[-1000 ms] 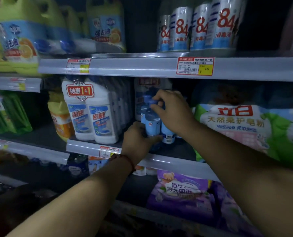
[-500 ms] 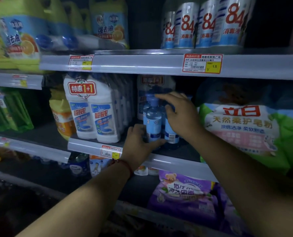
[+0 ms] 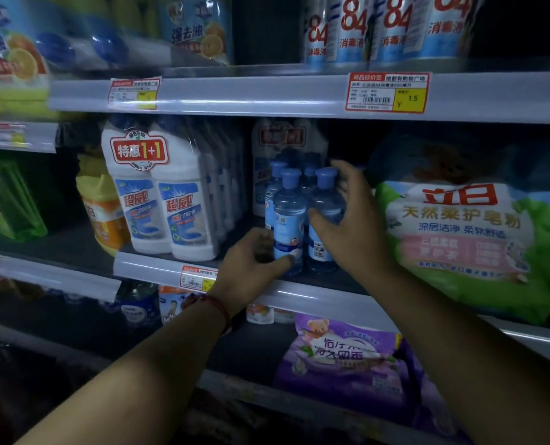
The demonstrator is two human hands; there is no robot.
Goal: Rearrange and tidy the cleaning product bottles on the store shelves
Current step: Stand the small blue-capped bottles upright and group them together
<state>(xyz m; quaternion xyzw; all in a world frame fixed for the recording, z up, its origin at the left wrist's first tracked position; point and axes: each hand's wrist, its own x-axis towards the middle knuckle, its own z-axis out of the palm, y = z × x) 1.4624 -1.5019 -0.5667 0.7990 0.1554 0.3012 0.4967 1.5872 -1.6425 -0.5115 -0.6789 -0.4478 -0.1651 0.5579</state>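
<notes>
Middle shelf: a long grey metal shelf with a pale plastic price rail [image 3: 148, 268] along its front. We place everything else by it.
Soap powder bag: a big green-and-white soft plastic bag [image 3: 460, 239] lies on the shelf's right part.
Twin pack: two tall white plastic toilet-cleaner bottles [image 3: 158, 200], wrapped together under a red "1+1" sticker, stand on the shelf's left part at its front edge.
Right hand [image 3: 357, 226]: it is over the shelf's middle with the fingers spread and loose, not closed. The thumb touches the side of the right front bottle [image 3: 326, 207].
Left hand [image 3: 251, 268]: it reaches across the shelf's rail. The fingers curl round the foot of the left front bottle [image 3: 288, 220] and the thumb lies on its label.
Small bottles: these are clear plastic with blue caps and pale blue labels. They stand upright in a tight cluster at the shelf's middle, close to its front edge. More stand behind, but we cannot count them in the dim light.
Step in hand: we judge that we are squaring up this cluster, with the two front bottles being lined up side by side.
Next move: we think the front pair needs a nudge flush with the shelf's front edge, labels turned outward. We should steady the bottles behind, since they could topple.
</notes>
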